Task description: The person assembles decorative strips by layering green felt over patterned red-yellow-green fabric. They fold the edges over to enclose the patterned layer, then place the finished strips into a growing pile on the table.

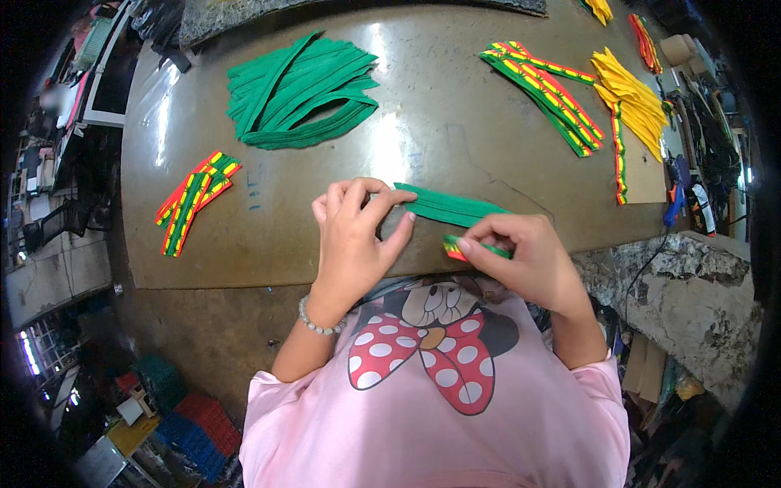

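Observation:
A flat green fabric strip (455,205) with a lengthwise seam lies in front of me on the table. At its left end, my left hand (355,232) grips it between thumb and index finger, the other fingers curled. Just nearer to me, my right hand (529,256) pinches a short ribbon (454,247) striped red, yellow and green. That ribbon is apart from the green strip's near edge, and part of it is hidden under my fingers. The right end of the green strip runs up to my right hand.
A pile of green strips (301,93) lies at the far left of the brown table (439,106). Striped ribbon pieces (191,199) rest left of me, striped strips (553,98) at the far right. Beside those are yellow strips (630,98) and a blue-handled tool (674,199).

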`<act>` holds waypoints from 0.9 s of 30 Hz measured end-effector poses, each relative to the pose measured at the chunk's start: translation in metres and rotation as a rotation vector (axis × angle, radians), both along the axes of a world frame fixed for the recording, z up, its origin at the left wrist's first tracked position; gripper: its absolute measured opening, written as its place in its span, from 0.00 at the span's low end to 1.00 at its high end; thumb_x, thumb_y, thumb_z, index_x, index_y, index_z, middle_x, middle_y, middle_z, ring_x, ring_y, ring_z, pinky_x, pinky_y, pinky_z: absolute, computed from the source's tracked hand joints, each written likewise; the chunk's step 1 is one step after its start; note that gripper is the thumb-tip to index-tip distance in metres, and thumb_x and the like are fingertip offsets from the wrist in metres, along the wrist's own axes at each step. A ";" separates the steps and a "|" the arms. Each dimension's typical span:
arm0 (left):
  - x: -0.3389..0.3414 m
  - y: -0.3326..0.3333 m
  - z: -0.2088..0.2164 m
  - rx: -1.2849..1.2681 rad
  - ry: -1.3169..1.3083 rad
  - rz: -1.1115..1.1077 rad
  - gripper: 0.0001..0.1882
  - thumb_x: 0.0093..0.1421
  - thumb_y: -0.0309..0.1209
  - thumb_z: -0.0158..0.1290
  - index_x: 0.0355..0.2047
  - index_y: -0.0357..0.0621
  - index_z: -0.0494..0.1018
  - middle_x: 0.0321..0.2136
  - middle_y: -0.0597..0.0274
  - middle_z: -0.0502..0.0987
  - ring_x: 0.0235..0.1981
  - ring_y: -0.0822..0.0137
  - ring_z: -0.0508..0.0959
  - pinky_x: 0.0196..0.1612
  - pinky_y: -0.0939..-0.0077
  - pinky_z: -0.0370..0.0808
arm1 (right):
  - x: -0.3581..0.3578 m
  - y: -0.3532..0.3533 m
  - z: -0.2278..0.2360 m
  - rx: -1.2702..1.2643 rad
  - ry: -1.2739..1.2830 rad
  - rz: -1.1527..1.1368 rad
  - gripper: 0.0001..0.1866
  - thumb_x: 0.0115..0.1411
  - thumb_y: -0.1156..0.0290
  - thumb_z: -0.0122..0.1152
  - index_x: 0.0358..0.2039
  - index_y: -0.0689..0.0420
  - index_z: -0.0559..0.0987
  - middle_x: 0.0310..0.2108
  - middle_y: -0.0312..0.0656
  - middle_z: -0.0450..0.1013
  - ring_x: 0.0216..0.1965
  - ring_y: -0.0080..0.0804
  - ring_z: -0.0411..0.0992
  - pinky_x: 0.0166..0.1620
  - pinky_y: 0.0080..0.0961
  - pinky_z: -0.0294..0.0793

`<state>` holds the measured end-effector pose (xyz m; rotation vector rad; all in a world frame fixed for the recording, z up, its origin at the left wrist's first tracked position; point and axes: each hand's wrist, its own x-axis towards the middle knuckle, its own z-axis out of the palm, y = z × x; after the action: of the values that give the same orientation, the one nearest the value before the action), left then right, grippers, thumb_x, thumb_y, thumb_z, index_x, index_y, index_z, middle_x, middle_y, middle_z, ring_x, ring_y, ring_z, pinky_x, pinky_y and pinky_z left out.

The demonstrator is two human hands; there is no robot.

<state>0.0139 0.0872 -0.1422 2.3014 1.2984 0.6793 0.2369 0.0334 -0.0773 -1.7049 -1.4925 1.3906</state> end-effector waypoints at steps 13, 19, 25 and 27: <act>-0.009 -0.003 0.002 -0.087 -0.047 -0.006 0.15 0.55 0.27 0.61 0.44 0.55 0.83 0.40 0.68 0.75 0.41 0.63 0.69 0.49 0.65 0.60 | -0.035 0.033 -0.048 0.032 -0.060 -0.015 0.12 0.58 0.66 0.66 0.31 0.65 0.82 0.21 0.51 0.75 0.19 0.36 0.72 0.29 0.32 0.72; -0.007 -0.003 0.001 -0.115 -0.065 0.018 0.13 0.56 0.30 0.62 0.43 0.55 0.82 0.41 0.70 0.75 0.41 0.64 0.70 0.47 0.64 0.59 | -0.037 0.031 -0.045 -0.009 -0.066 -0.048 0.11 0.58 0.67 0.66 0.31 0.65 0.82 0.22 0.53 0.76 0.21 0.40 0.75 0.30 0.32 0.74; -0.007 -0.003 -0.001 -0.106 -0.088 0.039 0.13 0.54 0.31 0.64 0.42 0.55 0.83 0.39 0.72 0.76 0.39 0.66 0.70 0.46 0.65 0.59 | -0.042 0.030 -0.045 0.033 -0.086 -0.061 0.11 0.58 0.68 0.66 0.30 0.65 0.82 0.24 0.54 0.77 0.24 0.46 0.78 0.30 0.34 0.75; -0.005 -0.004 -0.001 -0.107 -0.086 0.057 0.13 0.54 0.30 0.65 0.41 0.54 0.83 0.39 0.72 0.76 0.39 0.66 0.70 0.46 0.66 0.59 | -0.043 0.031 -0.045 0.058 -0.094 -0.062 0.11 0.58 0.68 0.66 0.29 0.64 0.82 0.24 0.55 0.77 0.25 0.47 0.79 0.30 0.35 0.75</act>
<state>0.0087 0.0836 -0.1435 2.1345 1.3318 0.7022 0.1939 0.0640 -0.1225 -1.7872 -1.5020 1.2393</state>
